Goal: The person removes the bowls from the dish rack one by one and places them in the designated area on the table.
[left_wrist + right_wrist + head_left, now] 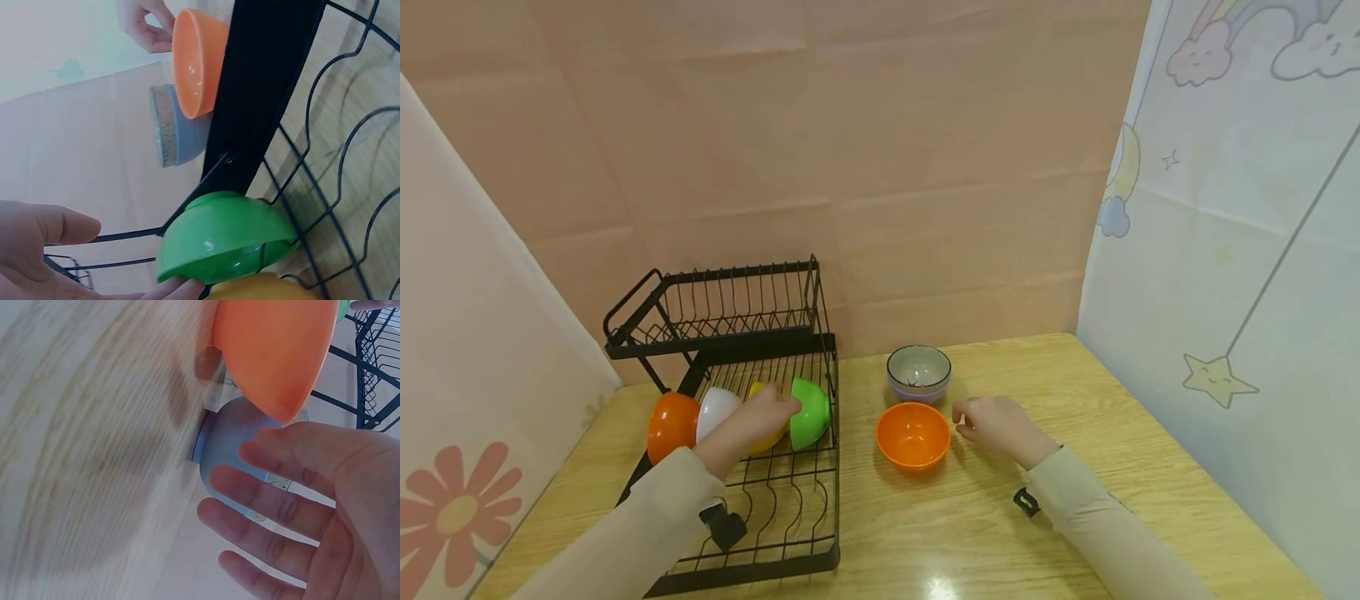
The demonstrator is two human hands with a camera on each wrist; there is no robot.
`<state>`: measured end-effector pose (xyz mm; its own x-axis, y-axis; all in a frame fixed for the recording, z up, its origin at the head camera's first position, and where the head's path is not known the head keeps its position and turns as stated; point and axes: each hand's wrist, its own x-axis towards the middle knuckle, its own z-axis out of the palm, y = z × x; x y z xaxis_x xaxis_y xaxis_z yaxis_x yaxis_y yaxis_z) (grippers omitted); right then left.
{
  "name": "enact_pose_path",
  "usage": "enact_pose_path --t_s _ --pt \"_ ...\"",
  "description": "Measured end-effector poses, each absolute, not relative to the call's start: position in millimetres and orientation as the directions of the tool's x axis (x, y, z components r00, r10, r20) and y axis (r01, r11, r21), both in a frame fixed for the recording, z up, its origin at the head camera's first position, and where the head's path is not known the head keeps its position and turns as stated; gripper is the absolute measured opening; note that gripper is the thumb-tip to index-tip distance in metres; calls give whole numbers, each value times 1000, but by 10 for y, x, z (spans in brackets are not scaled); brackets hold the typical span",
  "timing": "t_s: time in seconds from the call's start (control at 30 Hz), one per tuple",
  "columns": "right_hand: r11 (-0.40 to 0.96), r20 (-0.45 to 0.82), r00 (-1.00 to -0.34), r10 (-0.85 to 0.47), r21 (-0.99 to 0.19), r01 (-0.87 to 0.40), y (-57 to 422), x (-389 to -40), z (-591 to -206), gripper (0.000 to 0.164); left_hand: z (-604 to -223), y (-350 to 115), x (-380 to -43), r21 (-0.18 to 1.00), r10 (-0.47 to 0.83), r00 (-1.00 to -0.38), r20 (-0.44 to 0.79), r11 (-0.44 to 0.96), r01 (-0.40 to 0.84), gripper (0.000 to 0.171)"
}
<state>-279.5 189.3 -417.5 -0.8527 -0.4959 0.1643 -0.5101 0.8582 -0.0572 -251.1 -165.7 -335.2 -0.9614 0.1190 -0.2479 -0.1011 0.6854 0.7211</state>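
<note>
My left hand (752, 429) reaches over the black dish rack (782, 571), beside a green bowl (810, 417) standing on its side. In the left wrist view, its fingertips (184, 290) are right at the green bowl's rim, while the thumb (75, 226) stretches out apart from the bowl. On the table, an orange bowl (913, 442) sits upright to the right of the rack. My right hand (1000, 427) hovers just right of that bowl, fingers loosely bent and spread. Nothing lies in the right palm in the right wrist view.
Left of the green bowl, the rack holds a yellow bowl (758, 389), a white bowl (718, 406) and another orange bowl (672, 427) on edge. A wire upper tier (715, 342) rises behind them. Stacked grey and bluish bowls (919, 390) stand behind the table's orange bowl.
</note>
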Motion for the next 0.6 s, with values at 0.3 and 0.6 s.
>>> enact_pose_path --t_s 0.3,0.6 --pt "856 157 -855 -494 -84 -510 1894 -2775 -4157 6 -3527 -1600 -2630 805 111 -939 -325 553 -214 60" --pt "845 172 -843 -510 -80 -528 1885 -2816 -4183 4 -3639 -1510 -2734 871 57 -931 -359 379 -313 36"
